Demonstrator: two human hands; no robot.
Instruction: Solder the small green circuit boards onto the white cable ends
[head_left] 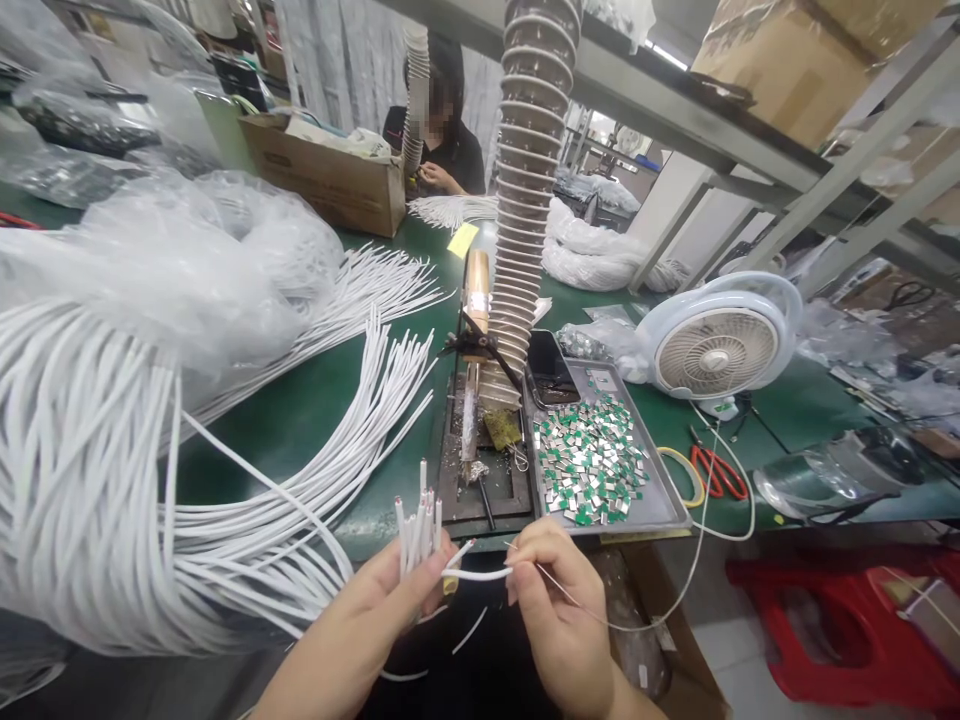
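Note:
My left hand (382,610) is closed around several short white cable ends (420,530) that point upward, their tips showing bits of reddish wire. One white cable (480,575) runs sideways from there to my right hand (559,600), whose thumb and fingers pinch its end. A thin pale wire (637,628) also passes through the right fingers and loops off to the right. Just beyond both hands, a soldering iron (470,420) with a wooden handle stands tip down in a black clamp. Beside it, a grey tray (667,510) holds many small green-and-silver connectors (589,460).
Big bundles of white cable (82,480) cover the left of the green bench. A ribbed hose (529,190) hangs over the iron. Right of the tray are yellow tape (694,475), red-handled pliers (720,472) and a fan (716,350). Another person (457,150) sits opposite, behind a cardboard box (322,180).

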